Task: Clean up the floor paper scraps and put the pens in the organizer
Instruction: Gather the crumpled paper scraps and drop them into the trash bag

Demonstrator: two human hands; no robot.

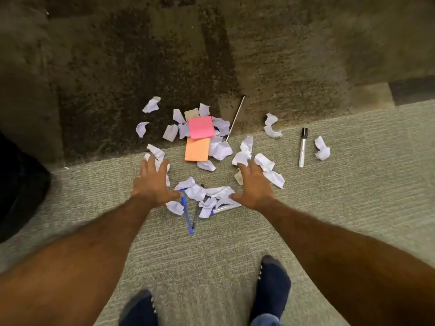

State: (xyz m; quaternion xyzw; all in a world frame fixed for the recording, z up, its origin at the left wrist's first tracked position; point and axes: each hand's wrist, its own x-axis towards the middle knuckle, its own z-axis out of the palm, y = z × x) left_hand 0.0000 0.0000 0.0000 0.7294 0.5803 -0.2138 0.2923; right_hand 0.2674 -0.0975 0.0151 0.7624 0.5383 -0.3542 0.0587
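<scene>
Several crumpled white paper scraps (221, 150) lie scattered on the carpet, with a pink sticky pad (201, 127) and an orange one (197, 149) among them. A blue pen (187, 214) and a dark pen (195, 216) lie side by side below the near heap of scraps (207, 195); another pen (226, 207) is partly buried there. A white marker with a black cap (303, 147) lies to the right. A thin white stick (235, 117) lies behind the pads. My left hand (153, 182) and right hand (255, 184) hover with spread fingers on either side of the near heap, holding nothing.
The floor changes from light grey carpet (353, 196) near me to dark brown carpet (117, 78) beyond. A black object (21, 184) sits at the left edge. My two feet in dark socks (273, 285) stand at the bottom. No organizer is in view.
</scene>
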